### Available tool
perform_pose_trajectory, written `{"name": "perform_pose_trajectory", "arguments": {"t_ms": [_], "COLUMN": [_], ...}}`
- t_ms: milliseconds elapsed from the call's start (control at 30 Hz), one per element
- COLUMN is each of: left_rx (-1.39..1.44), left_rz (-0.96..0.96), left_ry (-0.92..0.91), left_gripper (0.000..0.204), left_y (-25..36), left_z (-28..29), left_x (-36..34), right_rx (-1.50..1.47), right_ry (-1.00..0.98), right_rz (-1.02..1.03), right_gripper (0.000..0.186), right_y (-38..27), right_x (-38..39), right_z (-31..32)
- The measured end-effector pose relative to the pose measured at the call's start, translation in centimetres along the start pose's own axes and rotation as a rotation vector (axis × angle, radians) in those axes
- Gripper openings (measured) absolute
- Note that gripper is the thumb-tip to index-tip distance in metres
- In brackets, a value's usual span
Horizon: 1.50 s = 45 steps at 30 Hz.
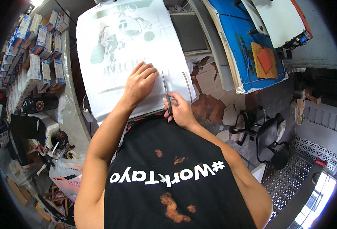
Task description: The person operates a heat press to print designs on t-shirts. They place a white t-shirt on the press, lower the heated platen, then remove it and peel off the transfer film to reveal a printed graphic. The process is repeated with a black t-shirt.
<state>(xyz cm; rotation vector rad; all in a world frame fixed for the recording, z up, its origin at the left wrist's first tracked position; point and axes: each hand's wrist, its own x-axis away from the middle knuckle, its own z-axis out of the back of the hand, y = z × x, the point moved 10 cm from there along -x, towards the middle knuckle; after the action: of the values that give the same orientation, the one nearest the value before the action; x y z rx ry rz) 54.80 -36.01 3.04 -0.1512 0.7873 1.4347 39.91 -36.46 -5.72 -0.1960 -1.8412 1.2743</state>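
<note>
My left hand (140, 84) lies on a large white sheet (111, 101), its slightly bent fingers resting on the surface just left of a pair of scissors. The sheet bears a faint, pale printed cartoon figure (120, 32) with lettering below it. My right hand (178, 110), at the sheet's near edge, grips the dark handle of the scissors (163, 86), whose long metal blades point away from me across the right part of the sheet. Whether the blades are cutting anything cannot be told.
Stacked long boxes (42, 42) line the left shelf, with plastic bags (67, 179) below. A blue board (227, 34) holding an orange pad (264, 61) is at upper right. Loose brown scraps (210, 107) lie beyond the sheet. A black chair (269, 145) stands at right.
</note>
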Motion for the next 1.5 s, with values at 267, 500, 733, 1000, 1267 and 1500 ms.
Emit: {"name": "perform_pose_trajectory", "arguments": {"t_ms": [267, 500, 733, 1000, 1267, 1500], "left_rx": [0.033, 0.015, -0.025, -0.039, 0.060, 0.072], "left_rz": [0.037, 0.093, 0.116, 0.089, 0.108, 0.135], "left_ry": [0.017, 0.023, 0.013, 0.021, 0.017, 0.064], "left_gripper": [0.016, 0.018, 0.018, 0.016, 0.016, 0.011], "left_y": [-0.5, -0.6, -1.5, -1.2, 0.6, 1.7], "left_z": [-0.3, -0.4, -1.4, -1.3, 0.6, 2.9], "left_x": [0.8, 1.0, 1.0, 0.9, 0.2, -0.7], "right_rx": [-0.036, -0.083, -0.046, -0.062, -0.112, -0.072], "right_ry": [0.015, 0.015, -0.014, -0.012, 0.066, 0.077], "right_rz": [-0.045, -0.065, -0.047, -0.076, -0.076, -0.042], "right_gripper": [0.049, 0.041, 0.049, 0.048, 0.030, 0.033], "right_y": [0.2, -0.9, 1.0, 1.1, -2.1, -2.6], "right_x": [0.0, -1.5, 0.2, 0.2, -2.8, -4.0], "right_z": [0.0, -0.3, 0.0, 0.2, 0.1, 0.1]}}
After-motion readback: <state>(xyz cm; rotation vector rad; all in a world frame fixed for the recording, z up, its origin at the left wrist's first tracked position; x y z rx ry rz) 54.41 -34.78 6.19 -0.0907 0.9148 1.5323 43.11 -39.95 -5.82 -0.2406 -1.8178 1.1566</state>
